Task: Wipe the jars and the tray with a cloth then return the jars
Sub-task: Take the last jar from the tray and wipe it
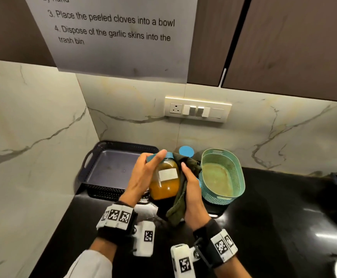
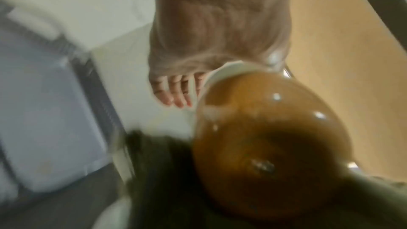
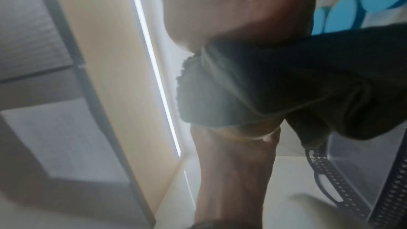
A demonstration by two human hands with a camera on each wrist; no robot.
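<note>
A jar [image 1: 164, 183] of orange-brown paste with a blue lid and a white label is held tilted above the black counter. My left hand [image 1: 147, 169] grips it near the lid, thumb up along the lid's edge. My right hand [image 1: 190, 183] holds a dark green cloth [image 1: 180, 203] wrapped against the jar's right side. In the left wrist view, blurred, the jar's bottom [image 2: 264, 128] faces the camera, with the fingertips [image 2: 176, 93] above and the cloth [image 2: 165, 171] below. The right wrist view shows the cloth [image 3: 286, 84] bunched under my right hand [image 3: 231, 15]. The dark tray [image 1: 111, 167] behind the left hand holds nothing.
A teal perforated basket [image 1: 237, 177] stands right of my hands. Another blue-lidded jar [image 1: 186, 151] stands behind against the wall; blue lids [image 3: 341, 15] show in the right wrist view. A switch panel [image 1: 197, 109] is on the marble wall. Cabinets hang overhead.
</note>
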